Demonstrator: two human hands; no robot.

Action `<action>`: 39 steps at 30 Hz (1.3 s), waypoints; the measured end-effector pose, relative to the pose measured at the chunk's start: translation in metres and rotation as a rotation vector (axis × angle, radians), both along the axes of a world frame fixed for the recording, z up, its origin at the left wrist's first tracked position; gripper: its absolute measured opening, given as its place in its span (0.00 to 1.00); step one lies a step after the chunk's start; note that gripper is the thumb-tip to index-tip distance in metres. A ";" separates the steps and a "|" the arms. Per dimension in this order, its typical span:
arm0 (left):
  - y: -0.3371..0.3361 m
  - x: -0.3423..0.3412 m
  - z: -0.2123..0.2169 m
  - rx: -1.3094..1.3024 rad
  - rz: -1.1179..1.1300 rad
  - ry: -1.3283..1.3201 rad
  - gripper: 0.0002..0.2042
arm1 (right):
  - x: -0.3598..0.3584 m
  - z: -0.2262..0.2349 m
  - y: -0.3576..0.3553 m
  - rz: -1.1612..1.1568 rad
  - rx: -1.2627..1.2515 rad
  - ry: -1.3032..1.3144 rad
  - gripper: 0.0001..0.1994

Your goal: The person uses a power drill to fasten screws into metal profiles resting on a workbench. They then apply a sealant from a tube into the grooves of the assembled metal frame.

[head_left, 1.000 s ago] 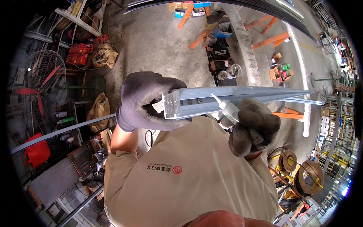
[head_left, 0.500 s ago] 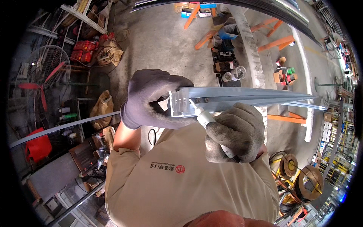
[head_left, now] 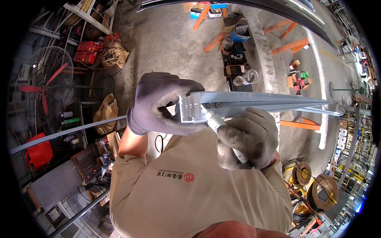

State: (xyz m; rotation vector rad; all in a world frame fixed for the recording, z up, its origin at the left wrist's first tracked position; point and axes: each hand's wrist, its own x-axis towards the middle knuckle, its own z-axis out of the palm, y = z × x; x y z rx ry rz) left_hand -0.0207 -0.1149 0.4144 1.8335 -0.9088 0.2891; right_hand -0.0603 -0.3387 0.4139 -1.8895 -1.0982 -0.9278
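Observation:
A long grey metal profile [head_left: 254,98] stretches from the middle toward the right, its cut end facing left. Around that end my left hand [head_left: 162,101], in a dark grey work glove, is closed, with the fingers partly hidden behind the profile. My right hand [head_left: 252,139], also gloved, grips a small white squeeze bottle [head_left: 215,121] with a narrow nozzle. The nozzle tip is at the profile's channel near the cut end, beside two small dark screws or holes. The bottle's lower part shows below my curled fingers.
Orange trestle legs [head_left: 216,41] and white-wrapped beams stand beyond the profile. Boxes and clear jars [head_left: 250,76] of small parts sit on the right of the floor. A caged fan [head_left: 45,85] with red blades is at left; cable reels [head_left: 322,192] lie at lower right.
Almost everything holds its place. The profile end and the bottle in my right hand have shifted very slightly to the right.

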 end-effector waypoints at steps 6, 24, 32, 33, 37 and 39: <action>0.002 0.003 0.002 0.038 -0.028 0.028 0.21 | -0.001 0.002 -0.006 0.016 0.055 0.124 0.15; 0.004 0.008 -0.001 0.055 -0.049 -0.003 0.24 | 0.006 -0.009 0.006 -0.010 0.136 0.034 0.13; 0.005 0.010 -0.006 0.028 -0.044 -0.024 0.24 | 0.005 -0.005 0.005 -0.035 0.063 0.029 0.11; 0.005 0.008 -0.006 0.013 -0.033 -0.003 0.23 | 0.005 -0.004 0.005 -0.043 0.061 0.048 0.11; 0.002 0.009 -0.005 -0.001 -0.030 -0.028 0.22 | 0.004 -0.005 -0.010 0.037 0.029 0.126 0.12; 0.003 0.008 -0.007 -0.004 -0.009 -0.001 0.22 | 0.004 -0.005 -0.022 0.074 -0.005 0.192 0.13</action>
